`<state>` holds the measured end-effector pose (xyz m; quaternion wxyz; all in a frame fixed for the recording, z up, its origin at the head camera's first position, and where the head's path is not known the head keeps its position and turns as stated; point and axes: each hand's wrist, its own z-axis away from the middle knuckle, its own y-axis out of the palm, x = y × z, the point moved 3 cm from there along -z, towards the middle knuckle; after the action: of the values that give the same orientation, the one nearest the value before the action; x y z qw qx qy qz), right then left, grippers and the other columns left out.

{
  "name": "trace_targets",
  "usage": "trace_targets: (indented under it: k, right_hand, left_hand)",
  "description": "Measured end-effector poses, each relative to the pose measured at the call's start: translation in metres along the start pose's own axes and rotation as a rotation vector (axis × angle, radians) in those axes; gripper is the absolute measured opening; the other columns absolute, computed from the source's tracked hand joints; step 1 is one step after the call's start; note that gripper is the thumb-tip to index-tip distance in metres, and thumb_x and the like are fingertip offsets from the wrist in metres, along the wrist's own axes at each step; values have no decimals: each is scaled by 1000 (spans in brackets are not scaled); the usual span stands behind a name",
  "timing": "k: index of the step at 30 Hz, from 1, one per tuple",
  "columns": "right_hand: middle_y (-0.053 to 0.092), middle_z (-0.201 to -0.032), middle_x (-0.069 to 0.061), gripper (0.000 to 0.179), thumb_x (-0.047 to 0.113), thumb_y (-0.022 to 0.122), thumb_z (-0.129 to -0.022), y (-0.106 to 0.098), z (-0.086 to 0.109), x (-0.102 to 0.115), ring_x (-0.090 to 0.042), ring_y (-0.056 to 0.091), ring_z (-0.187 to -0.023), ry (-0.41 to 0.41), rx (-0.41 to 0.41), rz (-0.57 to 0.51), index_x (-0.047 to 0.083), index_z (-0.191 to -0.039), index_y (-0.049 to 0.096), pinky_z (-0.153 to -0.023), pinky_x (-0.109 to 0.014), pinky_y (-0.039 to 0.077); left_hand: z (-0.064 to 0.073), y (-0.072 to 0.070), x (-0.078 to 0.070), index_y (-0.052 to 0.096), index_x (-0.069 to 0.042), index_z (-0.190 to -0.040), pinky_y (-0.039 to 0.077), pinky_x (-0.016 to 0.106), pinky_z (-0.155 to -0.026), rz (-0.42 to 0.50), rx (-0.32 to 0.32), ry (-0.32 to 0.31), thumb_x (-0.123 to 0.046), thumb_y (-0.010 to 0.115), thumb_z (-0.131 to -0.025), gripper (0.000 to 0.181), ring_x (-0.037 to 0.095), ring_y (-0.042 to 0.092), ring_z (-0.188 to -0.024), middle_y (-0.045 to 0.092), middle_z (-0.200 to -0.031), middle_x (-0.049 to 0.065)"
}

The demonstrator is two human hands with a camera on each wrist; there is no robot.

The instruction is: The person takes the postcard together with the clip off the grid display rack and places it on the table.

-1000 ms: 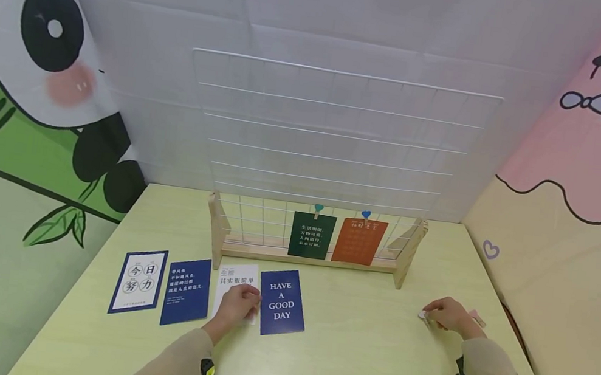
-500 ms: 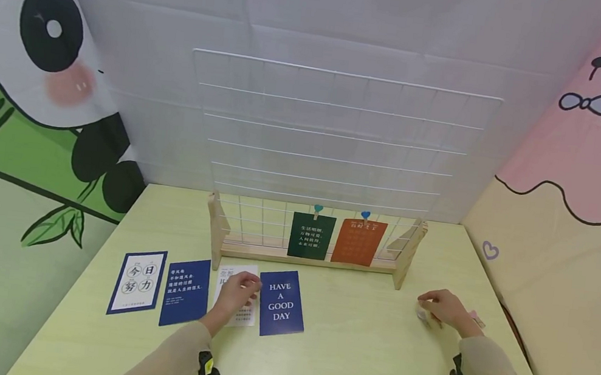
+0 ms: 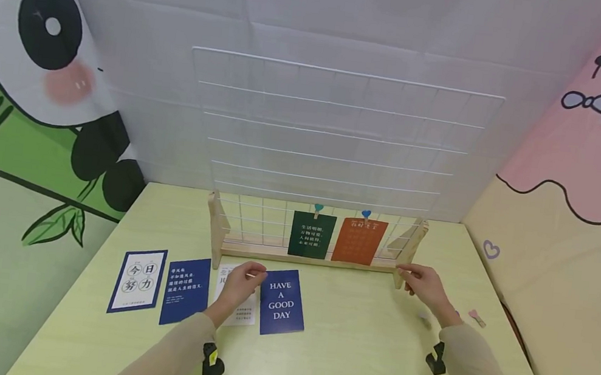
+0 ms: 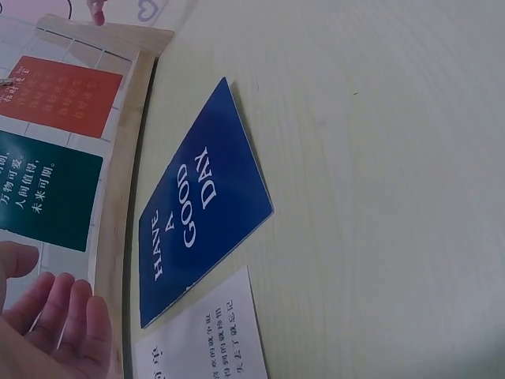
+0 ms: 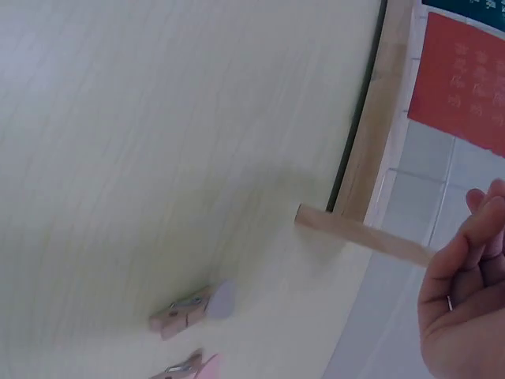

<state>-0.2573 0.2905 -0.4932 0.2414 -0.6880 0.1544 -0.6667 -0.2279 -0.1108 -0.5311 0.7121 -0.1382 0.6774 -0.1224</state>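
My left hand [image 3: 239, 288] hovers above a white printed card [image 3: 240, 314], partly hiding it. Its fingers [image 4: 59, 312] are loosely bent, with no object showing between them. Just to the right lies the blue "HAVE A GOOD DAY" card [image 3: 284, 305]. In front of the right leg of the wire rack [image 3: 306, 260] is my right hand [image 3: 427, 289], its fingers [image 5: 473, 233] relaxed and bent with nothing visible in them. A dark green card [image 3: 312, 236] and an orange card [image 3: 359, 242] hang on the rack from heart-topped clothespins. A lilac-heart clothespin [image 5: 192, 309] lies below that hand.
Two more cards, a blue-bordered white one [image 3: 137, 281] and a blue one with white text [image 3: 185, 291], lie at the left. A pink clothespin [image 3: 477, 318] lies near the table's right side. Cartoon-printed cloth walls [image 3: 564, 240] enclose the table.
My right hand has left the clothespin on the table and moved up and left toward the rack's right leg. My left hand has lifted slightly off the white card, uncovering its lower part.
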Motion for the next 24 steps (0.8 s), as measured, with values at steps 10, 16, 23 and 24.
trace_targets:
  k: [10, 16, 23, 24]
  right_hand:
    - [51, -62, -8, 39, 24, 54, -89, 24, -8, 32, -9, 44, -51, 39, -40, -242, -6, -114, 55, -46, -24, 43]
    - [51, -61, -7, 38, 20, 55, -88, 38, -12, 42, -8, 44, -50, 57, -83, -350, -9, -114, 54, -46, -19, 41]
    - [51, -60, -3, 37, 17, 54, -89, 53, -16, 48, -7, 45, -50, 81, -84, -419, -10, -114, 52, -47, -17, 41]
    - [51, -60, -4, 37, 17, 54, -89, 55, -16, 49, -7, 45, -50, 81, -82, -422, -11, -114, 52, -47, -17, 41]
  left_hand:
    - [-7, 7, -7, 60, -3, -101, 49, 26, -63, -17, -9, 14, -12, 59, -84, 19, 18, 54, -77, 58, -90, 5]
    - [-9, 10, -10, 60, -2, -102, 49, 28, -66, -18, -1, 14, -13, 59, -84, 21, 19, 55, -81, 58, -92, 6]
    - [-12, 11, -11, 59, -2, -105, 48, 29, -69, -33, 4, 24, -15, 59, -85, 24, 19, 54, -82, 58, -94, 5]
    - [-12, 11, -12, 59, -2, -105, 48, 29, -69, -37, 1, 23, -15, 59, -84, 24, 20, 54, -82, 58, -94, 5]
